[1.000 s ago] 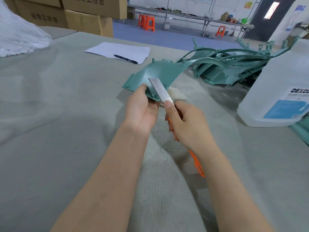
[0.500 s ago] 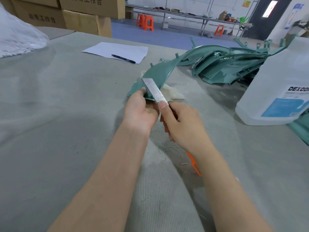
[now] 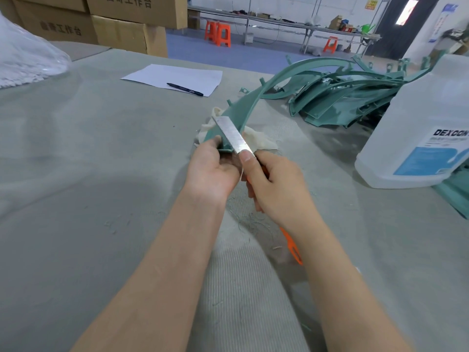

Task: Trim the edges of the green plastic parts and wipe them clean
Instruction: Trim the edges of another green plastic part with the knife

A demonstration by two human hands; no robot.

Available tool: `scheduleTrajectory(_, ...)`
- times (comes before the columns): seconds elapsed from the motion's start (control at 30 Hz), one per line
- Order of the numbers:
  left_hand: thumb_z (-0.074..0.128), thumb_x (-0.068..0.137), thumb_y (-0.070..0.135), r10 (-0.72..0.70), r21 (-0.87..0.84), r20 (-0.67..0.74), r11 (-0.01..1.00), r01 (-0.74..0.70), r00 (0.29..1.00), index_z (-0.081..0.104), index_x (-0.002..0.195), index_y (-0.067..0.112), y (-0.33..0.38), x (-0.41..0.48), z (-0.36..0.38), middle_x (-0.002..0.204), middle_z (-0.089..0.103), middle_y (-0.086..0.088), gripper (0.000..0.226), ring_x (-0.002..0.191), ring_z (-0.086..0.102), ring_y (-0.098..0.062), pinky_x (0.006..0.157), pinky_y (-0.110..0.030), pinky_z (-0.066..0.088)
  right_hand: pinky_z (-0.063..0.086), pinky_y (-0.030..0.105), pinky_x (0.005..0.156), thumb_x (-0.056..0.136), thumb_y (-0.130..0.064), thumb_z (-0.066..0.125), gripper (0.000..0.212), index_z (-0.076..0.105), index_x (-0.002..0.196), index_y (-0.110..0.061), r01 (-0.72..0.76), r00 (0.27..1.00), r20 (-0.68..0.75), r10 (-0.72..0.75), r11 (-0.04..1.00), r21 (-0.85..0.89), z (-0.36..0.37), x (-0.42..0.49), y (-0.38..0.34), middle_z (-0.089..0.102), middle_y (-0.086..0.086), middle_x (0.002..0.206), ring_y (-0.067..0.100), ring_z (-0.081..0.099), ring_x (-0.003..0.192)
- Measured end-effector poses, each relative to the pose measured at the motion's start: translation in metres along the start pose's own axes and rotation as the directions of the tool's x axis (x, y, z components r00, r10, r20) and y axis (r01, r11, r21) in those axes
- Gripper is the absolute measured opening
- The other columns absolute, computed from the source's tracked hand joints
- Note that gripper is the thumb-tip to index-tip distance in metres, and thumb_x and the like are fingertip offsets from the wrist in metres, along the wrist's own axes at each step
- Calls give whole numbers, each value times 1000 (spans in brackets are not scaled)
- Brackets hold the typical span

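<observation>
My left hand (image 3: 213,171) pinched the green plastic part (image 3: 243,105), long axis running ahead-right. My right hand (image 3: 276,184) gripped the utility knife (image 3: 232,134), blade along it.

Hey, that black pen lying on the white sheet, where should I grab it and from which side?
Probably pinch the black pen at mid-barrel, coming straight down from above. It lies flat on the white sheet, its length running roughly left to right, so a pinch should close across the thin barrel, near side and far side.
</observation>
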State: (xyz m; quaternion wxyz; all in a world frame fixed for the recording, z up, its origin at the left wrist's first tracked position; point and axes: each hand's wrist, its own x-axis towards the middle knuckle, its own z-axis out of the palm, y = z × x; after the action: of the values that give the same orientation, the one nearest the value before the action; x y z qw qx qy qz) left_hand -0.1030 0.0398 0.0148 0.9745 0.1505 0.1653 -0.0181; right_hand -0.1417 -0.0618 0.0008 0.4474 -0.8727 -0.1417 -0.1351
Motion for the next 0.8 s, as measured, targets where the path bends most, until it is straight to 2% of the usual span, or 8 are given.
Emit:
scheduleTrajectory(0.1,35,102,3,-71,-56,-40,996,69,997,49,131,-7,4,10,2,128,59,-20,34,98,60,-26,87,-31,51,49,46,52,101,-41,45,42,52,65,-19,-1,1000,-24,1,1000,2,0,0,0,55,3,53,23,52,48)
scheduleTrajectory(0.2,34,101,3,-57,29,30,998,56,998,54,119,-8,2,1,0,100,66,-20,29,73,66,-24,64,-30,58,48,45,52,100,-42,45,42,51,64,-20,5,1000,-22,-6,1000,-9,1,0,0,56,5,54,23,52,47)
scheduleTrajectory(0.3,33,100,1,-72,108,5,992,71,997,56,90,-8,5,-9,3,62,66,-18,27,42,64,-24,31,-26,47,48,43,53,99,-44,44,43,47,63,-23,19,1000,-18,-20,999,-48,3,0,1,57,4,54,22,54,47)
scheduleTrajectory(0.47,34,97,-3,-66,28,20,997,66,998,55,81,-7,5,-14,3,71,61,-16,26,36,60,-21,29,-23,44,47,41,55,98,-46,43,43,46,63,-21,37,999,19,-35,995,-90,6,-1,0,57,3,56,21,56,48)
scheduleTrajectory(0.6,47,94,-5,34,174,7,984,-34,999,47,66,10,7,-18,-5,59,48,-1,32,34,49,7,36,-5,36,47,44,55,98,-44,45,45,52,67,-13,39,998,47,-35,997,-73,4,-2,-3,58,6,57,24,56,51)
scheduleTrajectory(0.67,40,99,2,-9,1,55,1000,9,998,58,89,1,3,-7,-5,73,59,-9,21,48,59,-3,48,-13,49,49,48,57,98,-43,46,46,56,72,-7,6,1000,20,-6,1000,-23,1,-1,-3,58,10,59,30,56,54)
scheduleTrajectory(0.7,36,102,7,-12,36,5,999,12,1000,58,109,-2,3,1,-5,86,61,-13,24,60,62,-13,55,-19,52,50,50,58,98,-43,48,47,57,74,-4,-16,1000,-10,16,1000,7,-2,0,-4,59,14,61,33,56,56)
scheduleTrajectory(0.8,33,104,13,22,83,-71,996,-16,997,48,131,-1,5,2,0,104,61,-16,34,71,58,-21,47,-22,53,52,53,60,90,-46,60,46,58,78,-2,-73,991,-106,83,993,90,-11,3,-5,62,20,70,39,58,63)
